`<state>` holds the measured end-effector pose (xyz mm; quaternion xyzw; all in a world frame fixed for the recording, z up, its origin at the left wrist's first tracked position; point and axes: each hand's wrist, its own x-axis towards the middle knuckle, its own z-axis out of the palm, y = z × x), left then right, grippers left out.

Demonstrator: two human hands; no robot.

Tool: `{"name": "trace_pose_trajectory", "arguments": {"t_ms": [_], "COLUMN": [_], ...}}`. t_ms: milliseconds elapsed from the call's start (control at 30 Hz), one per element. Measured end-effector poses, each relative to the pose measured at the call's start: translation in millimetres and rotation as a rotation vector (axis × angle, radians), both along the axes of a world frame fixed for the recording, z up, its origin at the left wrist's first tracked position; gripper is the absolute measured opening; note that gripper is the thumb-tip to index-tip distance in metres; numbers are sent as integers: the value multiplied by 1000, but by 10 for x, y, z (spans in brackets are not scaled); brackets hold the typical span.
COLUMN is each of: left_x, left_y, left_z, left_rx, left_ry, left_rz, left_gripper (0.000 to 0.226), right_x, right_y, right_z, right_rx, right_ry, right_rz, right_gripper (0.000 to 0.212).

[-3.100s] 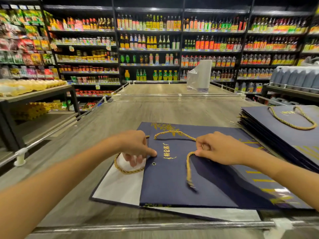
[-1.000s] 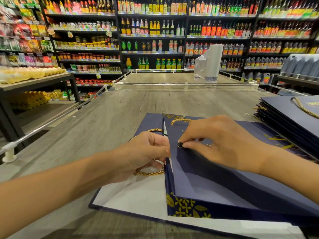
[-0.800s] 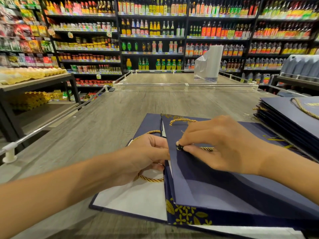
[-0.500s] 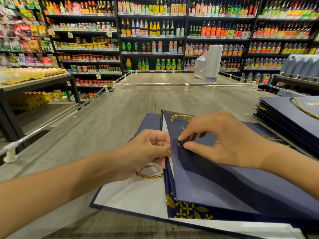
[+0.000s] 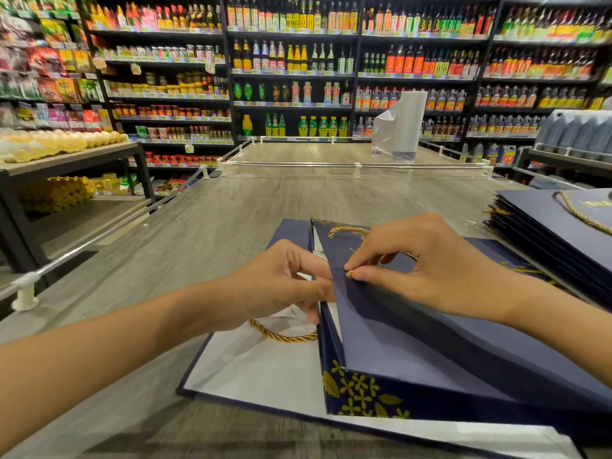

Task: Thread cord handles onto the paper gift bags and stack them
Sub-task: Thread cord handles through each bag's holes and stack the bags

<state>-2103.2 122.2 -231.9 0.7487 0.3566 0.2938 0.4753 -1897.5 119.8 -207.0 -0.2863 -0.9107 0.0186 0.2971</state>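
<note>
A matte navy paper bag (image 5: 414, 342) lies at the near edge of the wood-grain table (image 5: 248, 210), with bare room ahead to a clear rail (image 5: 356, 165). The right hand (image 5: 440, 270) pinches a twisted gold cord (image 5: 347, 230) at the flap. The left hand (image 5: 281, 286) curls behind the flap, its grasp hidden. The lettering on the bag stack (image 5: 563, 233) is unreadable.

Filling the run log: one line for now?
threading | right hand pinches cord at bag | left hand holds bag edge | stack right

- End of cord (image 5: 351, 230) lost between fingertips of right hand (image 5: 430, 270).
- Fingertips of left hand (image 5: 281, 286) lie behind bag (image 5: 414, 346) panel; grip unclear.
- Right edge crops bag and stack (image 5: 549, 233) of bags.
- Labels on bottles (image 5: 291, 58) too small to read.
</note>
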Motion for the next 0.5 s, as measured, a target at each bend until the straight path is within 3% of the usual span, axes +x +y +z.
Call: {"name": "trace_pose_trajectory", "arguments": {"t_ms": [100, 167, 233, 367, 500], "left_x": [17, 50, 81, 158, 7], "left_y": [18, 35, 23, -33, 158], "left_z": [-9, -14, -36, -91, 90], "left_rx": [-36, -166, -242, -256, -226], "left_ry": [55, -6, -40, -40, -106], "left_rz": [88, 159, 225, 309, 570], "left_gripper": [23, 32, 23, 23, 27], "right_x": [2, 5, 2, 24, 206], "right_y": [18, 27, 33, 98, 293], "right_z": [-19, -32, -43, -69, -56], "right_rx": [-21, -53, -75, -165, -153], "right_ry": [-20, -6, -28, -21, 97], "right_rz": [-40, -56, -59, -52, -286], "right_gripper": [23, 22, 22, 21, 20]}}
